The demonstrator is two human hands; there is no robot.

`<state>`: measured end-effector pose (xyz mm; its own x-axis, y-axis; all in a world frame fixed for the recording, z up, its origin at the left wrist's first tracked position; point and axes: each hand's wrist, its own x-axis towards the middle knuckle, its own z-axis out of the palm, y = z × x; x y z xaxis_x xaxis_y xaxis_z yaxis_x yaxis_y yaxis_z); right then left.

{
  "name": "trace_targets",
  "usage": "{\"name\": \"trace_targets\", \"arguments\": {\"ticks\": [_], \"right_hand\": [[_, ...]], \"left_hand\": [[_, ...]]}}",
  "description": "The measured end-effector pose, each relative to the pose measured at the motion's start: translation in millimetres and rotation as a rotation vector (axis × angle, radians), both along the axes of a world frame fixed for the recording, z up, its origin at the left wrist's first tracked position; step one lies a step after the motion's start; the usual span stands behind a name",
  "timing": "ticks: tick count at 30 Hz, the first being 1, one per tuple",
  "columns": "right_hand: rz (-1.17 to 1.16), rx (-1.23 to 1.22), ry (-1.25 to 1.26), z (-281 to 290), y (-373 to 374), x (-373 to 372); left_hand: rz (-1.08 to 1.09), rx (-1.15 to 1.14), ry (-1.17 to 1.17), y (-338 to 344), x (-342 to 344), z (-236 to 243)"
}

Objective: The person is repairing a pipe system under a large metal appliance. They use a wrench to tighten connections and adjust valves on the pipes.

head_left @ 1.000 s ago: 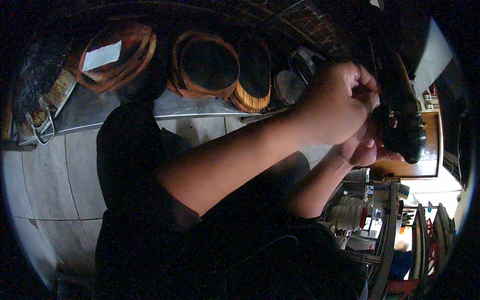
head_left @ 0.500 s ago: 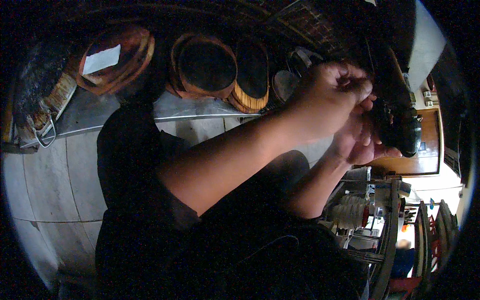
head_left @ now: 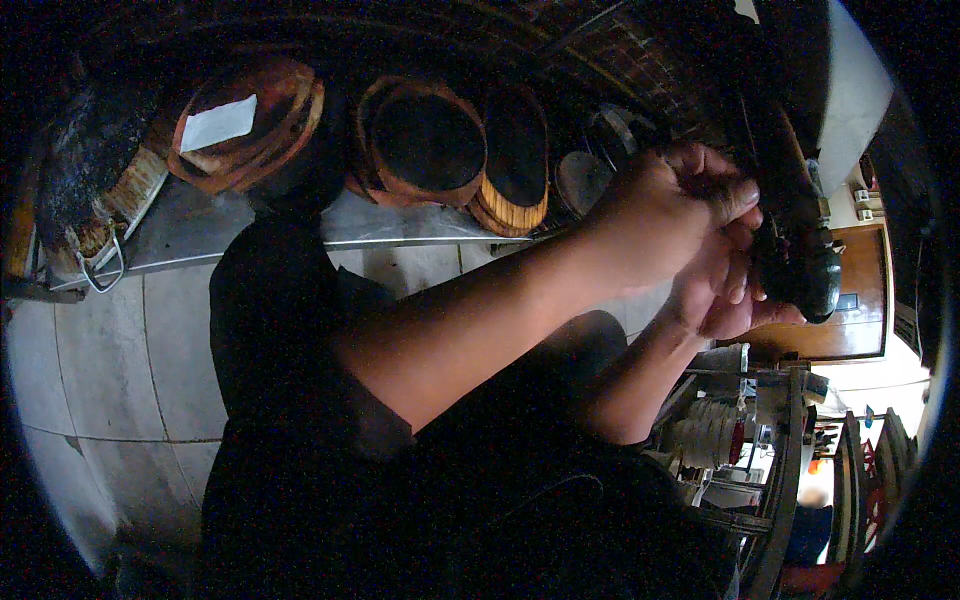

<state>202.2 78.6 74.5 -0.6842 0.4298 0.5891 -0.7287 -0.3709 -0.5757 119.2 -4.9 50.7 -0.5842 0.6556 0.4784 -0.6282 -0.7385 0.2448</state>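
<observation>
My left hand (head_left: 670,205) reaches across from the left with its fingers curled in toward the thumb. Anything pinched in them is too dark and small to make out. Just below it and close against it, my right hand (head_left: 720,295) has its palm turned up. One digit stretches out to the right and the others are loosely bent, with part of this hand hidden behind the left. Nothing shows in the right palm. Right of both hands is a dark, rounded cylinder-like fitting (head_left: 824,280).
A metal shelf (head_left: 365,230) on the left carries wooden boards (head_left: 205,175) with a white paper (head_left: 218,124), round black plates (head_left: 425,142) on wooden bases, and a charred, wire-handled container (head_left: 105,190). Stacked pale dishes (head_left: 708,432) fill a rack (head_left: 790,420) at right. A person (head_left: 808,530) stands beyond.
The view has shifted slightly, so the shelf and boards sit a little farther right and lower. Both hands stay together, with the left fingers moved slightly.
</observation>
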Motion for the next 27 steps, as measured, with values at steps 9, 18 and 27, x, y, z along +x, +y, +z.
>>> {"name": "trace_targets", "arguments": {"ticks": [9,18,27], "right_hand": [[0.183,0.020,0.027,-2.9,18.0,7.4],[0.101,0.011,-0.002,-0.8,11.2,8.1],[0.155,0.098,0.085,-4.5,21.7,8.7]], "left_hand": [[0.039,-0.070,0.059,-3.5,-4.3,-2.1],[0.128,-0.116,0.079,-4.4,-0.6,2.5],[0.419,-0.277,0.228,-8.9,-4.6,8.5]]}}
